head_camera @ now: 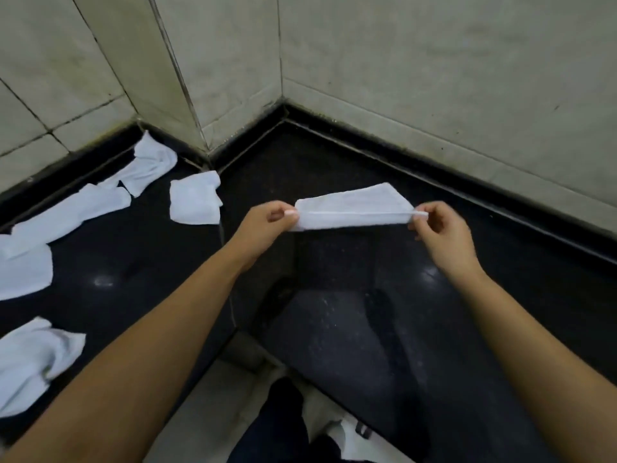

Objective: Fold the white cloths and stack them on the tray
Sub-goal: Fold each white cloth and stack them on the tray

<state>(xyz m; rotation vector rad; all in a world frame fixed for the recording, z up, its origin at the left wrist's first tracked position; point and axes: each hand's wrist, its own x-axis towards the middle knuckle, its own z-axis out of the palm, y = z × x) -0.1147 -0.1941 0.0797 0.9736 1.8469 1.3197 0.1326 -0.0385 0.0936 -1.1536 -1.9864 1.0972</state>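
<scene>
While you held it up over the black counter [434,329], the folded cloth [354,208] hung stretched between both hands, near the tiled corner and clear of the surface. Your left hand [267,222] pinched its left end, thumb & fingertips together on the hem; your right hand [440,228] pinched the right end the same way, other fingers curled loosely.

Best way to do this fold, imo: keep hems lined up, pull taut w/o twisting, then lay it flat before the next fold so edges matched.

Count: 1 counter, no tray in view. Loose cloths [66,208] lay well apart on the left, approx 5, though overlaps made that unsure. One small one [195,202] looked already folded. 2 hands, both busy.
</scene>
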